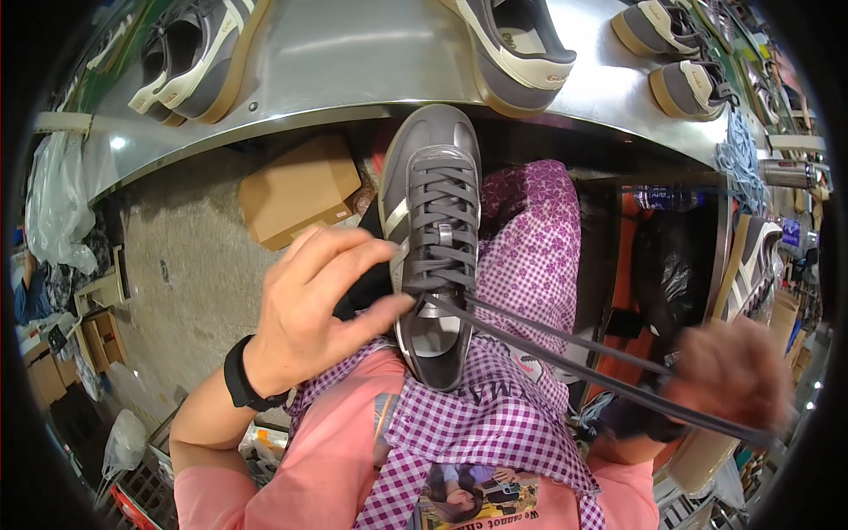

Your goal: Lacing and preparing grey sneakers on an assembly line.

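Observation:
A grey sneaker (435,231) with pale side stripes rests in front of me, toe pointing away, over my lap. Its flat grey laces criss-cross up to the tongue. My left hand (309,305) is at the shoe's left side by the top eyelets, thumb and forefinger apart, the thumb tip near the tongue. Out to the right, my right hand (733,375) is blurred by motion and closed on the shoelaces (565,355). Both lace ends run from the top of the shoe to it, stretched out as two nearly straight strands.
A metal table (353,62) curves across the far side, carrying more sneakers (521,53) at left, middle and right. Blue laces (740,155) hang at its right end. A brown cardboard box (300,190) lies below. A checked purple apron (495,415) covers my lap.

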The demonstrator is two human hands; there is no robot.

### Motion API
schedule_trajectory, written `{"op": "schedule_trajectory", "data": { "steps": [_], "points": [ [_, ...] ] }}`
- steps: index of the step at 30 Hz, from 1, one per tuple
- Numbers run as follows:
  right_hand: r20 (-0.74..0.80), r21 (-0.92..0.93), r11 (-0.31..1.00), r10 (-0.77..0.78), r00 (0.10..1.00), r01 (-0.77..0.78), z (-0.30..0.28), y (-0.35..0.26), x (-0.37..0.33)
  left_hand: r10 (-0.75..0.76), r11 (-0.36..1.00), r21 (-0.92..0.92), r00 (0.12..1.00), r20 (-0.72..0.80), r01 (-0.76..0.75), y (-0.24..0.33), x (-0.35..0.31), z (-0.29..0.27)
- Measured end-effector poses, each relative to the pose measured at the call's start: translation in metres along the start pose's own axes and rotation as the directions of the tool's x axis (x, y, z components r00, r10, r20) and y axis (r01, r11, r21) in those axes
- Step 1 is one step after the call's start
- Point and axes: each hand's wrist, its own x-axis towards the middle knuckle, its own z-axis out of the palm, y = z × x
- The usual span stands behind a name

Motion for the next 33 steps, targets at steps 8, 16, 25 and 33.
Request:
{"op": "schedule_trajectory", "data": {
  "steps": [8, 16, 25, 33],
  "points": [
    [-0.477, -0.833, 0.253, 0.119, 0.871, -0.491, 0.027, 0.055, 0.039, 0.503, 0.79, -0.562, 0.784, 0.364, -0.245, 0.056, 0.014, 0.008],
    [-0.373, -0.096, 0.599, 0.719, 0.587, -0.795, -0.004, 0.101, 0.01, 0.642, 0.763, -0.479, 0.591, 0.489, -0.433, 0.09, 0.007, 0.008],
    [-0.279, -0.845, 0.143, 0.703, 0.654, -0.514, 0.051, 0.066, 0.013, 0.108, 0.792, -0.554, 0.836, 0.538, 0.254, 0.034, -0.008, -0.006],
    [-0.01, -0.926, -0.372, 0.202, 0.979, 0.068, -0.006, 0.121, 0.01, 0.151, 0.984, -0.085, 0.983, -0.104, -0.16, 0.009, 0.008, 0.036]
  ]
}}
